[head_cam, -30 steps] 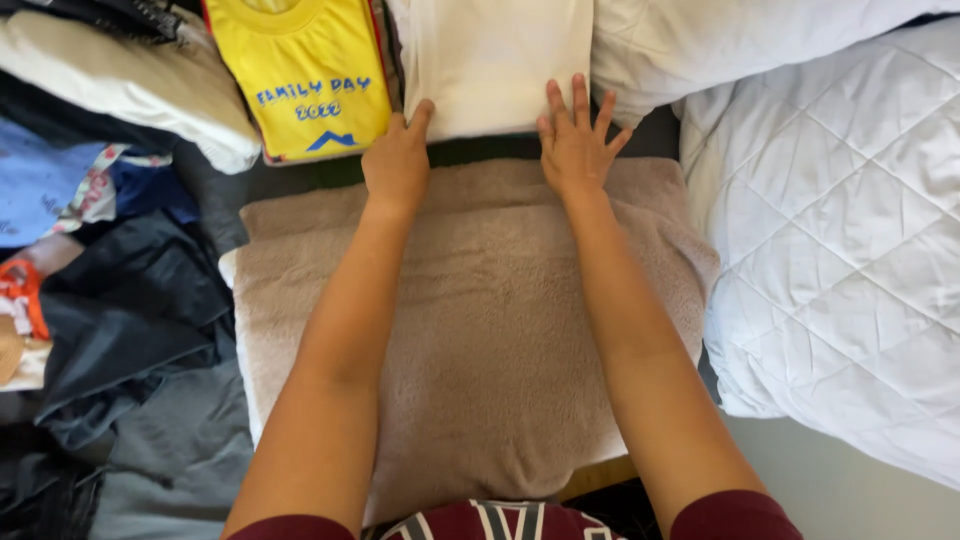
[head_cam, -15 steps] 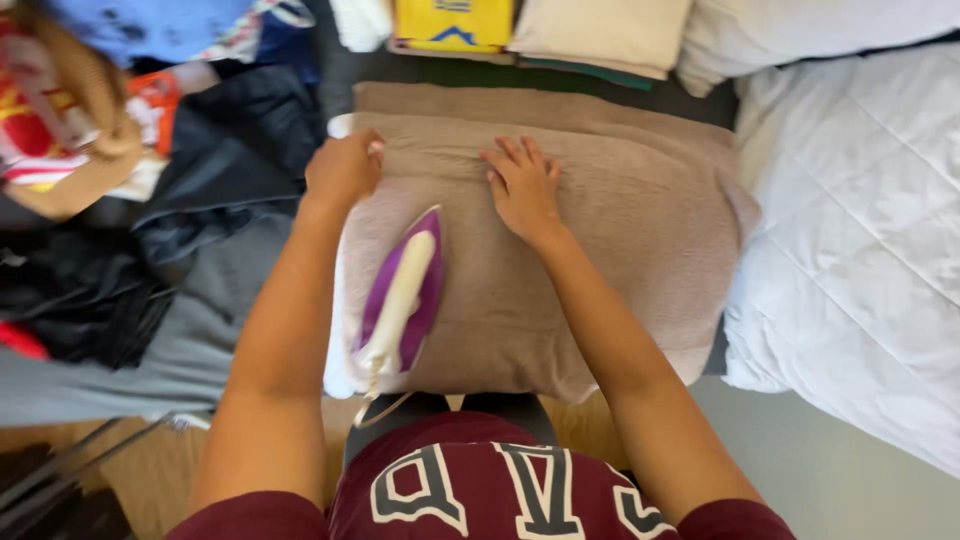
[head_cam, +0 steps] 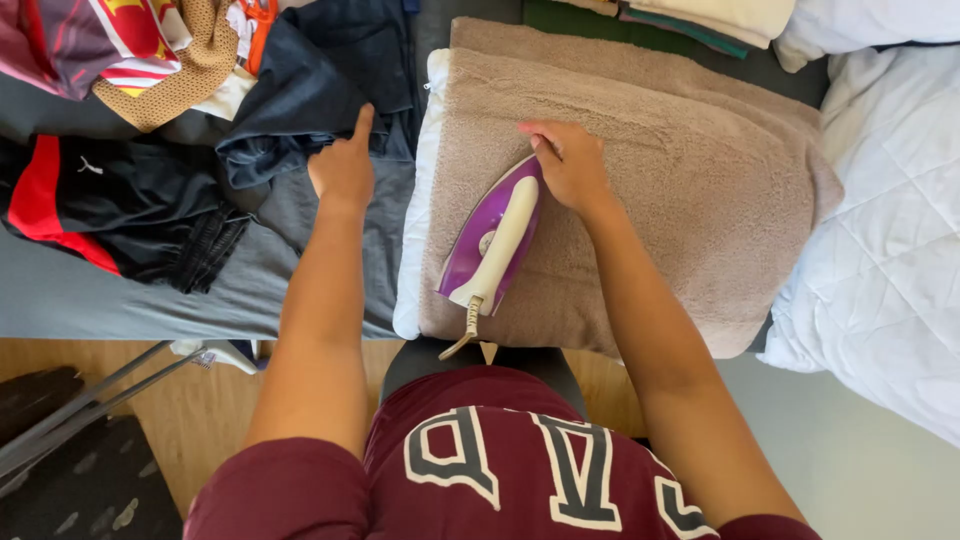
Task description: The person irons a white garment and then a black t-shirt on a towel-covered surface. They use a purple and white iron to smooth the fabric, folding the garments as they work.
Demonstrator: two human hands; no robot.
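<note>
At the far left of the bed lies a heap of clothes: a striped red and white piece, a tan knitted one, and below them a black garment with a red panel on the grey sheet. Next comes a dark blue garment, crumpled near the sheet's upper edge. The left hand hovers just over it, loosely curled with the forefinger stretched out and pointing away, gripping nothing. Right of it, a beige towel covers a white cushion. A purple and white iron lies flat on the towel's left half, its cord end toward the near edge. The right hand rests on the iron's tip, fingers bent over it. Folded laundry sits at the towel's far edge, and a white quilt lies at the right.
</note>
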